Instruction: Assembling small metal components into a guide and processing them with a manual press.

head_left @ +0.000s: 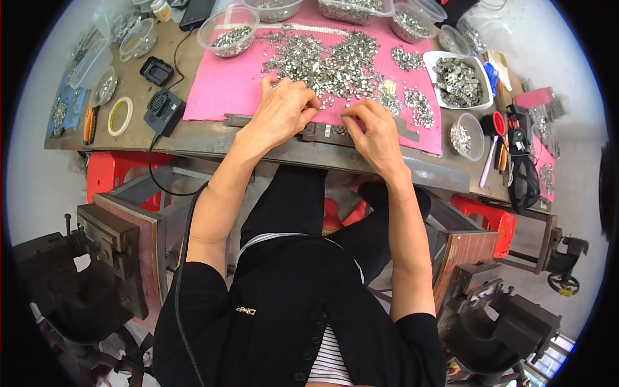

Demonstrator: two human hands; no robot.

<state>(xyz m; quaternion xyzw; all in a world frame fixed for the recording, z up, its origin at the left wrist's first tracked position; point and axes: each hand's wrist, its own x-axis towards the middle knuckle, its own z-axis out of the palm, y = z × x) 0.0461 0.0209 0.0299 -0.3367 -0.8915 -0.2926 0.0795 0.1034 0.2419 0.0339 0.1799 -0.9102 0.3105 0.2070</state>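
A heap of small silvery metal pieces is spread over a pink mat on the bench. Along the mat's near edge lies a dark metal strip, with small pieces along it. Over the left part of the strip, my left hand is bent down, thumb and forefinger drawn together at the near side of the heap. My right hand hovers by the strip's right part, its thumb and forefinger pinched. Whatever either pinch holds is too small or hidden to make out.
Tubs of metal pieces surround the mat: a round clear tub, a white square tub and a small tub. A black charger and a tape roll sit left. Tools lie right. Vises flank me.
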